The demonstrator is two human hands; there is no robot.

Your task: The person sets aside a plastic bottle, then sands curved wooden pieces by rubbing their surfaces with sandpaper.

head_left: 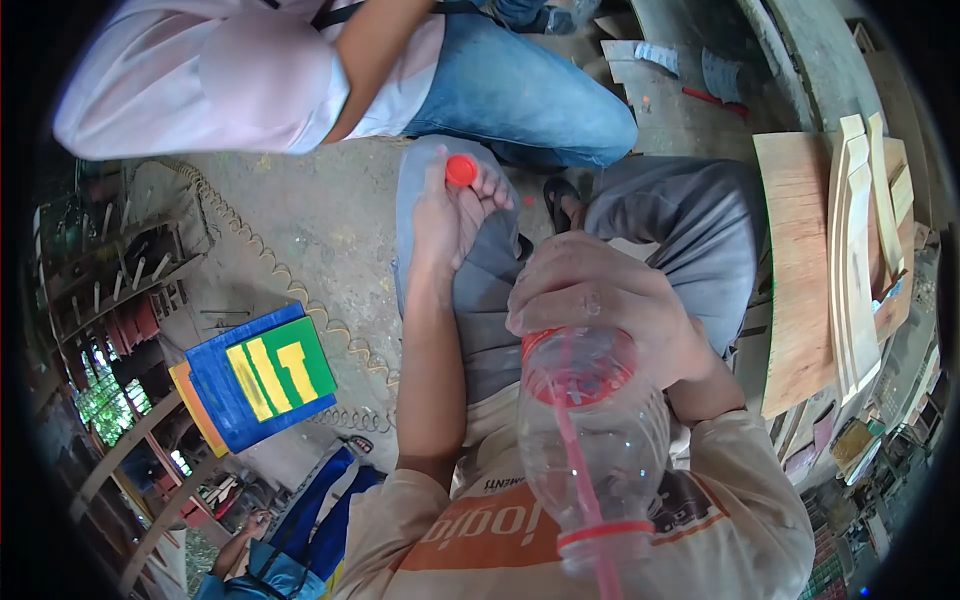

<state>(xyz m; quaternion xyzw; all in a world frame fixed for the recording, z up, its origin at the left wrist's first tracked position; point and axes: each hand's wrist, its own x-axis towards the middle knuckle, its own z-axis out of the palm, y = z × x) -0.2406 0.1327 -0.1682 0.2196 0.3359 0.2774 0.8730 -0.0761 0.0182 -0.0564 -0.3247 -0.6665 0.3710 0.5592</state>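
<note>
My left hand (455,205), palm up above my left thigh, pinches a round red cap (461,170) between thumb and fingers. The right hand (620,295) is wrapped round the far end of a clear plastic bottle (595,450), held over my lap and close to my chest. Red bands circle the bottle near my fingers and at the narrower end towards me. A long pink-red strip (580,455) runs lengthwise along the bottle and past its near end; whether it is inside throughout, I cannot tell. Some of my right fingers are hidden.
Another person in blue jeans (530,95) sits ahead. Blue, green and yellow painted boards (265,375) and a coiled hose (255,240) lie on the floor at left. Plywood (795,270) and wooden strips (855,270) are at right. A person in blue (270,570) is at lower left.
</note>
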